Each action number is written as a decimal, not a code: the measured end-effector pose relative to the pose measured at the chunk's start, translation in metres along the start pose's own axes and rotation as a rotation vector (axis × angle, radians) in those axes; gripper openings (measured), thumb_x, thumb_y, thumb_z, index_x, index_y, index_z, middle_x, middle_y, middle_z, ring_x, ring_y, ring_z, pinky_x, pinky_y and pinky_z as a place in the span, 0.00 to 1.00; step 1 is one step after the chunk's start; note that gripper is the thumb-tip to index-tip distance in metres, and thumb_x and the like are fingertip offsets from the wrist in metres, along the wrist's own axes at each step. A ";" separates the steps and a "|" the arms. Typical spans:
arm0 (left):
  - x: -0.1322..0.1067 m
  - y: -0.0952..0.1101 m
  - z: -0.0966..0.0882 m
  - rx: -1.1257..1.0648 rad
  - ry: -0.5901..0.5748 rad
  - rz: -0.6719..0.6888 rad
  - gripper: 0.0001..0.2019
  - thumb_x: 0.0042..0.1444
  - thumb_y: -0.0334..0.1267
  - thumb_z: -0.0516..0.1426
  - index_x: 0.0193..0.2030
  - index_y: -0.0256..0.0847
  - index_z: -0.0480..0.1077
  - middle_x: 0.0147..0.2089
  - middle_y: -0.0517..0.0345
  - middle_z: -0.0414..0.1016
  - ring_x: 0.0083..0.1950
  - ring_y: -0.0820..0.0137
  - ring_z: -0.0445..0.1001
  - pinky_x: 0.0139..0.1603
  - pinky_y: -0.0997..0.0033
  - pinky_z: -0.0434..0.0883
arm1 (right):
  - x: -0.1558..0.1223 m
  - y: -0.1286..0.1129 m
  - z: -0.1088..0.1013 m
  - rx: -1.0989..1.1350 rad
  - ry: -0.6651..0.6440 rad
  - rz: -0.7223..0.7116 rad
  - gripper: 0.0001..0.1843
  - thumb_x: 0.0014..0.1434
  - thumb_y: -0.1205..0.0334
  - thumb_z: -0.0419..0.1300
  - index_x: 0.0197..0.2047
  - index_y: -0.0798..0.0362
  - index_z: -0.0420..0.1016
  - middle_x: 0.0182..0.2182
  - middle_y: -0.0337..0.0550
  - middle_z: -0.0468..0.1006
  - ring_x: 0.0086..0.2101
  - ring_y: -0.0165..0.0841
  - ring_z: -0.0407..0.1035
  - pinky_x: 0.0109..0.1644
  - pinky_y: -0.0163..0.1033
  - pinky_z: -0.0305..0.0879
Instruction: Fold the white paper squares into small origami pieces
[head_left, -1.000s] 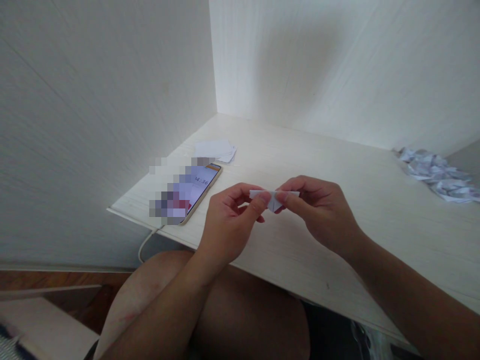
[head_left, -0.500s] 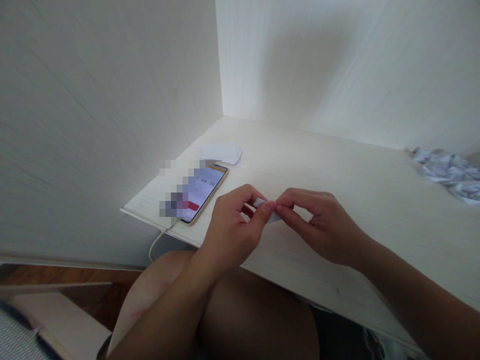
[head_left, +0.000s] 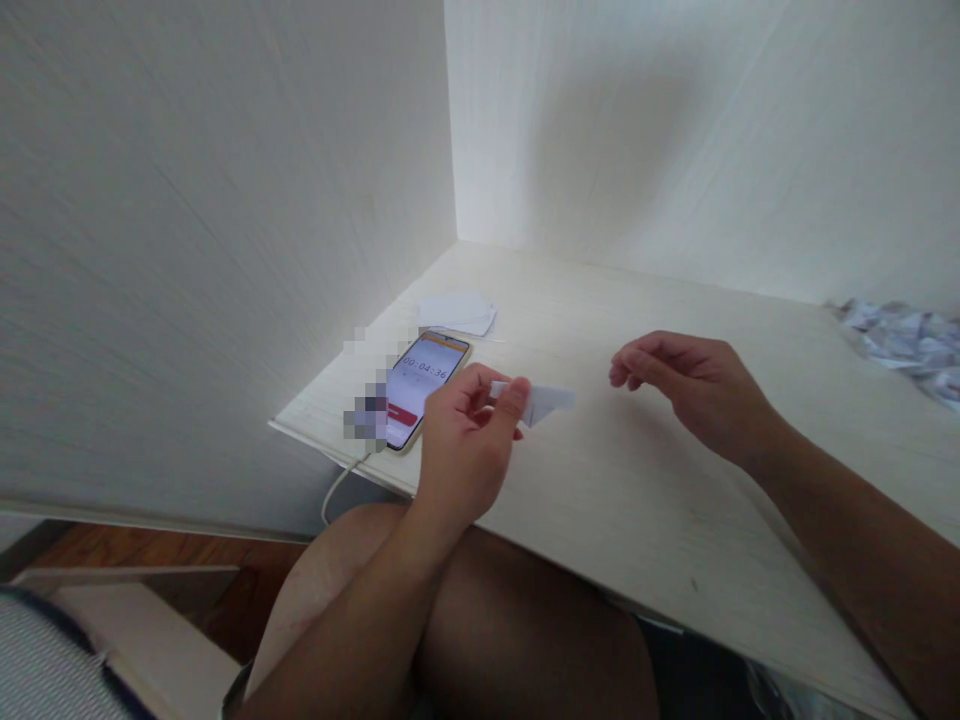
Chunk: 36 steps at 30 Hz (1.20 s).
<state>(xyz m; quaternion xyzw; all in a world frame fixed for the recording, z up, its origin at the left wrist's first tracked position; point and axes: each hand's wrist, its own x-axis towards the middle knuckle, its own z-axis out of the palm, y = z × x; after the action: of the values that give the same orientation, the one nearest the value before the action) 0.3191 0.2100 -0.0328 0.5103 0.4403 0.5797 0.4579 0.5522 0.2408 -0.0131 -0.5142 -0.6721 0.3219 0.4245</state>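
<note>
My left hand (head_left: 469, 435) pinches a small folded piece of white paper (head_left: 551, 400) between thumb and fingers, above the table near its front edge. The paper's free end points right and has a slanted lower edge. Off to the right, apart from the paper, my right hand (head_left: 675, 385) hovers over the table with its fingers curled together and nothing seen in them. Beside my left hand lies a phone (head_left: 424, 385) with a timer on its screen, partly blurred out.
Behind the phone rests a small stack of white paper sheets (head_left: 459, 312). A heap of folded or crumpled paper (head_left: 907, 345) lies at the far right of the white table (head_left: 600, 520). Walls stand at the left and back. A cable (head_left: 330, 495) hangs off the front edge.
My right hand has let go of the folded paper and moved away to the right. The paper stays in my left hand, now more in sight. The view has shifted slightly.
</note>
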 end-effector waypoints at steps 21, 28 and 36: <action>-0.002 -0.011 0.007 0.039 -0.291 -0.134 0.10 0.59 0.43 0.64 0.34 0.38 0.77 0.29 0.57 0.78 0.28 0.71 0.74 0.27 0.74 0.73 | -0.020 -0.025 0.033 0.085 -0.337 0.057 0.20 0.62 0.44 0.66 0.30 0.52 0.82 0.25 0.41 0.79 0.28 0.32 0.71 0.34 0.37 0.67; -0.003 -0.005 0.008 -0.090 -0.258 -0.175 0.10 0.54 0.42 0.68 0.31 0.38 0.78 0.28 0.59 0.77 0.25 0.76 0.72 0.22 0.79 0.71 | -0.023 -0.029 0.032 0.027 -0.331 0.014 0.21 0.63 0.43 0.65 0.29 0.52 0.81 0.25 0.41 0.79 0.29 0.32 0.70 0.35 0.38 0.65; -0.002 -0.007 0.009 -0.299 -0.218 -0.215 0.11 0.48 0.39 0.71 0.25 0.38 0.75 0.23 0.63 0.73 0.22 0.78 0.69 0.19 0.81 0.69 | -0.020 -0.025 0.025 0.113 -0.376 0.032 0.19 0.63 0.47 0.66 0.29 0.53 0.81 0.26 0.41 0.80 0.29 0.32 0.72 0.36 0.38 0.67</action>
<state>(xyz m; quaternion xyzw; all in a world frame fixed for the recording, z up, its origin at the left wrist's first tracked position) 0.3286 0.2095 -0.0392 0.4464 0.3489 0.5279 0.6327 0.5208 0.2154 -0.0067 -0.4308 -0.7122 0.4563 0.3145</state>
